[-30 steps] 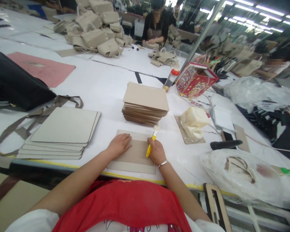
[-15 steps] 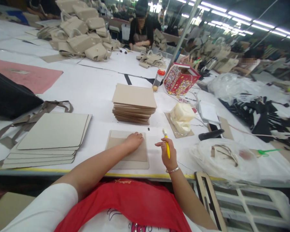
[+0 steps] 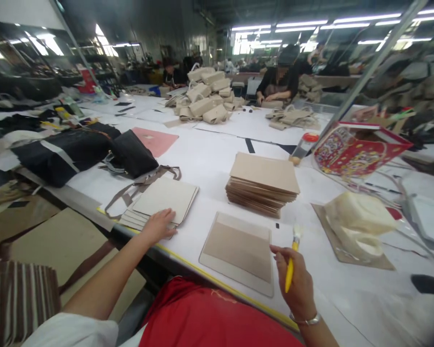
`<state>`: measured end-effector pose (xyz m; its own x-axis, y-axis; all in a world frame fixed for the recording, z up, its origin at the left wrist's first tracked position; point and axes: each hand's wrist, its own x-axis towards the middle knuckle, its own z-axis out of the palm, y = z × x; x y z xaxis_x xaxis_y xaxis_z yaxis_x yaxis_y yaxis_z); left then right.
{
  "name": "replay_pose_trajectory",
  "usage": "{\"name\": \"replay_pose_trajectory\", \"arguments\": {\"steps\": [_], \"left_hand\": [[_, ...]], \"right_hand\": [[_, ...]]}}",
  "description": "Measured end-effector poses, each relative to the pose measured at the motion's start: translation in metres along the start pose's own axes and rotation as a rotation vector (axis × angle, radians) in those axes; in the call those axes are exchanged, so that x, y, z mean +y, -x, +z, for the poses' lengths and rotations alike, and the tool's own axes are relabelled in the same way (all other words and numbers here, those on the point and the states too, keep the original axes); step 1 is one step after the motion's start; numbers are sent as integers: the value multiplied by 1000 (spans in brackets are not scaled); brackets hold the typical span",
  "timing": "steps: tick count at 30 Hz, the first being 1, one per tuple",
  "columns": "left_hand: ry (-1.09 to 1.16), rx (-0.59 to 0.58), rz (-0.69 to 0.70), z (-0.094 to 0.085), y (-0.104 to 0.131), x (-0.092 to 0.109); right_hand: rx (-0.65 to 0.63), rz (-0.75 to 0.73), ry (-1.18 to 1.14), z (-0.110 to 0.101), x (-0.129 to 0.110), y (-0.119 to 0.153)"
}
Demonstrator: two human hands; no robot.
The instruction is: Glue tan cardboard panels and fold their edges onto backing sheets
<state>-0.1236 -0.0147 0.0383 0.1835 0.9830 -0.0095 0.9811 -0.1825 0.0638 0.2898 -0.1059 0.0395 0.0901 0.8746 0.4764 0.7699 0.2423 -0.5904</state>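
My left hand (image 3: pixel 159 226) lies with its fingers stretched over the near right part of a stack of pale grey panels (image 3: pixel 171 195). In my right hand (image 3: pixel 299 282) is a brush (image 3: pixel 291 270) with a yellow handle, its pale bristles pointing up and away from me. Between the hands, a brown sheet (image 3: pixel 240 248) rests on a clear flat panel (image 3: pixel 235 284) near the table edge. Just behind it stands a tall stack of tan sheets (image 3: pixel 264 173). To the right of the brush sits a cream block-like container (image 3: pixel 361 221) in clear plastic, on a brown board.
A red patterned paper bag (image 3: pixel 361 149) and a red-lidded jar (image 3: pixel 305 147) stand at the back right. Black bags (image 3: pixel 130 154) lie at the left beside a pink sheet (image 3: pixel 159 140). Across the table, a person (image 3: pixel 280 84) works near a heap of beige bags (image 3: pixel 206 96).
My left hand has left the brown sheet and moved left onto the grey panels. The view has turned left. The brush stays in my right hand.
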Motion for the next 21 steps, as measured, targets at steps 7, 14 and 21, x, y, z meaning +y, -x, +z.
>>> {"name": "replay_pose_trajectory", "arguments": {"steps": [7, 14, 21], "left_hand": [[-2, 240, 286, -5, 32, 12], [119, 625, 811, -11, 48, 132], [67, 357, 1077, 42, 44, 249]], "right_hand": [[-65, 1, -123, 17, -33, 8], [-44, 227, -205, 3, -27, 25], [-89, 334, 25, 4, 6, 30]]}}
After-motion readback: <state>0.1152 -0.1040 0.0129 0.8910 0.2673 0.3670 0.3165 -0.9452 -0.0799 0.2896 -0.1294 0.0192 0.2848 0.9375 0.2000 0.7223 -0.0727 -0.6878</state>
